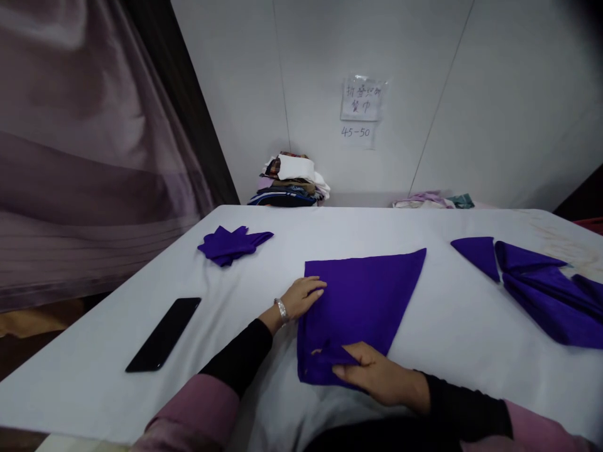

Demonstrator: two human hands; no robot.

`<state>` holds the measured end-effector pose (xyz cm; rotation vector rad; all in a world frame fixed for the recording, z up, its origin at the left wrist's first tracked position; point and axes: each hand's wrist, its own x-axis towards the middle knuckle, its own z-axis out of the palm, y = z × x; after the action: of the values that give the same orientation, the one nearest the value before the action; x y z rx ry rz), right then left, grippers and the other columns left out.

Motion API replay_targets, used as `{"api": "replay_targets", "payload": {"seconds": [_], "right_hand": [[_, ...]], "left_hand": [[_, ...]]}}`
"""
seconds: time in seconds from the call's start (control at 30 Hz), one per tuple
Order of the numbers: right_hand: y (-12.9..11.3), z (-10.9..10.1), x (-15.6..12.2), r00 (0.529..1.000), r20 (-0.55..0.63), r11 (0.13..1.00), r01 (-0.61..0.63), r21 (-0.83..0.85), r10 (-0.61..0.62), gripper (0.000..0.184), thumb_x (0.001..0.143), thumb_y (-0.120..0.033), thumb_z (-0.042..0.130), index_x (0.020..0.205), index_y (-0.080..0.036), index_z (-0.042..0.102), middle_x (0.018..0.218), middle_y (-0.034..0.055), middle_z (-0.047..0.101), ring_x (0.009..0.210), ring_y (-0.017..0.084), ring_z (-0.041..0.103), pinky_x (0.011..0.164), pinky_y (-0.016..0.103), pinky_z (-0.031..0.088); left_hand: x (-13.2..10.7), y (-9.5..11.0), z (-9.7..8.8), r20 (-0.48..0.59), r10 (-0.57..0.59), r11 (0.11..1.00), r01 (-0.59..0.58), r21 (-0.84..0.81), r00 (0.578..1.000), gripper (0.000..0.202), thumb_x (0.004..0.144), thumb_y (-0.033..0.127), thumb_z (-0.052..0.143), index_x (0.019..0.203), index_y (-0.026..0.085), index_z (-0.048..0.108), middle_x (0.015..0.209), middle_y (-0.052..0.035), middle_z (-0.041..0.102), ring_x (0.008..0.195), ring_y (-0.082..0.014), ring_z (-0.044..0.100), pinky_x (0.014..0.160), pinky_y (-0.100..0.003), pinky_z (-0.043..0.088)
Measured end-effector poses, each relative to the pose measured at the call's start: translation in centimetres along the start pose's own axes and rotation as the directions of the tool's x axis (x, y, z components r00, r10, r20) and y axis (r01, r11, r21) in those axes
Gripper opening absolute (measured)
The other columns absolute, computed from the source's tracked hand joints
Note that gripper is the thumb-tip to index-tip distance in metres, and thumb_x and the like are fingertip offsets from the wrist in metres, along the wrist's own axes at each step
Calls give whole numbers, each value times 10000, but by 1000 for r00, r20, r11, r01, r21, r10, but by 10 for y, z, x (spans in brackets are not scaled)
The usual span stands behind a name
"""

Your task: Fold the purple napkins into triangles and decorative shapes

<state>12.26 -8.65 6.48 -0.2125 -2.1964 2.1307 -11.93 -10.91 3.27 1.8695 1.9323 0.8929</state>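
Note:
A purple cloth napkin (362, 301) lies folded into a triangle on the white table (461, 339) in front of me. My left hand (301, 298) rests flat on its left edge, fingers stretched out, a bracelet on the wrist. My right hand (372, 373) pinches the napkin's near corner, which is lifted and curled over. A finished folded purple napkin (232, 245) lies at the far left of the table.
A black phone (164, 334) lies near the table's left edge. A heap of purple napkins (541, 289) covers the right side. Stacked fabrics (289, 182) sit against the wall behind the table, under a paper note (361, 100). A curtain (85, 157) hangs at left.

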Motion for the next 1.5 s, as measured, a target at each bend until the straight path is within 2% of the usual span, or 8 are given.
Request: {"api": "replay_targets", "payload": {"seconds": [0.1,0.37,0.63,0.83,0.97,1.1,1.27,1.5], "right_hand": [[-1,-8,-9,999,-1,997,-43,64,43,304,822,-454,566,779,-168,660,702,-9,568,731,147,496,762,288,420],[11,-14,-14,996,-11,984,-82,160,85,350,791,-451,604,598,-169,530,574,-42,386,591,98,345,590,234,348],[-1,-12,-13,996,75,990,-57,130,47,402,823,-383,568,561,-188,334,579,-63,260,543,69,226,506,226,230],[-7,-42,-22,987,-160,961,21,277,24,259,777,-358,651,642,-156,561,590,-48,463,557,79,411,606,241,381],[-12,-81,-27,889,-452,832,199,517,68,144,744,-289,687,789,-154,665,688,2,627,638,125,581,729,277,463],[-14,-130,-21,759,-631,727,340,596,162,85,780,-190,601,803,-145,669,692,29,672,631,149,624,698,268,500],[4,-189,-7,633,-678,658,334,675,375,185,842,-139,467,744,-148,624,607,28,661,560,145,622,639,251,520],[38,-228,3,586,-660,660,262,704,471,153,837,-124,440,807,-151,588,606,27,654,539,154,619,629,270,529]], "left_hand": [[8,-11,5,36,92,988,-96,125,995,266,840,268,489,1054,237,644,1108,-24,676,1129,-196,550,1008,-393,388],[3,-61,-9,-150,24,974,11,226,988,448,759,4,351,1054,174,641,1131,-89,649,1082,-195,562,959,-428,445],[-3,-55,-1,7,149,945,-145,294,989,709,554,-90,390,1145,236,607,1280,-15,575,1245,-210,443,1021,-454,391],[3,-64,-3,54,202,927,-209,312,978,633,563,-41,391,1091,208,635,1222,-41,616,1215,-217,481,1015,-445,403],[13,-70,-9,52,191,956,-198,216,980,530,559,30,422,992,209,669,1166,-44,645,1185,-216,506,1042,-429,376],[28,-60,-17,70,41,992,-49,121,997,407,585,162,512,956,208,675,1125,-58,655,1152,-251,526,1032,-429,379],[47,-41,-22,68,-186,982,187,-4,980,426,626,449,614,973,207,665,1086,-72,667,1030,-268,596,921,-397,466],[64,-39,-10,-20,-284,959,284,-13,959,492,682,579,521,931,181,672,971,-79,694,931,-266,625,848,-386,484]]}}
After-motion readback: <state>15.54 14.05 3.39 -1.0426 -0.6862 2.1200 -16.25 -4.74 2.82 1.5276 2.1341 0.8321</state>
